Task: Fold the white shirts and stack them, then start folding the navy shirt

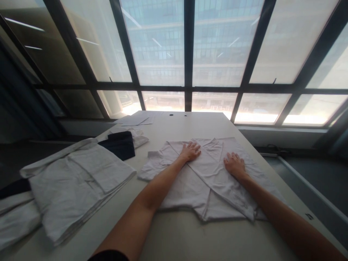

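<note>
A white garment, with overlapping panels like a wrap jacket, lies spread on the white table. My left hand rests palm down on its upper middle, fingers spread. Farther right, my right hand presses flat on the same cloth, its fingers also stretched out. Neither hand grips anything. Creases run across the cloth between the two hands. My forearms cover parts of the garment's left and right sides.
Folded white cloth is piled on the table's left side, partly over the edge. Beyond it lie a dark navy folded cloth and some paper sheets. Tall windows stand behind the table. A pale rail runs along the right.
</note>
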Demonstrator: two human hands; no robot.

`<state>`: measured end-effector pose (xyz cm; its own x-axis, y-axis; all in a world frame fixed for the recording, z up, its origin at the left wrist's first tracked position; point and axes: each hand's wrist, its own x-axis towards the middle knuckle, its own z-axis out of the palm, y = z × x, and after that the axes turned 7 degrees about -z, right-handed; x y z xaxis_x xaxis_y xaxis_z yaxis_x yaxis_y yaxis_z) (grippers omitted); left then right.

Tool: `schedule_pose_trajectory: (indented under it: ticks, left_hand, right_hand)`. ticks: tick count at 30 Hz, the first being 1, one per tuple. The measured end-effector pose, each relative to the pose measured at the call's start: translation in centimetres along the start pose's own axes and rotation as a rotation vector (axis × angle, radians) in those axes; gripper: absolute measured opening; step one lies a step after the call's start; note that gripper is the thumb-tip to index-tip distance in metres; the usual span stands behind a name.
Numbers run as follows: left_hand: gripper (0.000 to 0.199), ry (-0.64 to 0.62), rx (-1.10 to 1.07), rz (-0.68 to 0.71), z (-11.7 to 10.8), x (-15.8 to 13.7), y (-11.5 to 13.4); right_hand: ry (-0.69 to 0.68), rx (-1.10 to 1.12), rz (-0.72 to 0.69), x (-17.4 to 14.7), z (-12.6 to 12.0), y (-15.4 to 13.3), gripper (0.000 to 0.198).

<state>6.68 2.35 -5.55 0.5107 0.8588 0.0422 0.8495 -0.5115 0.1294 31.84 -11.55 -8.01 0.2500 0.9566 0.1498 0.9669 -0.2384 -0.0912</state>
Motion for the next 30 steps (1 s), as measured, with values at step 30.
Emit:
schedule_pose_trajectory:
  ticks: [30]
  left_hand:
    - [0.051, 0.145, -0.055, -0.216, 0.1, -0.4, -3.9]
  right_hand:
    - [-0.11, 0.19, -0.657, 10.3, 0.6, -18.0, 0.057]
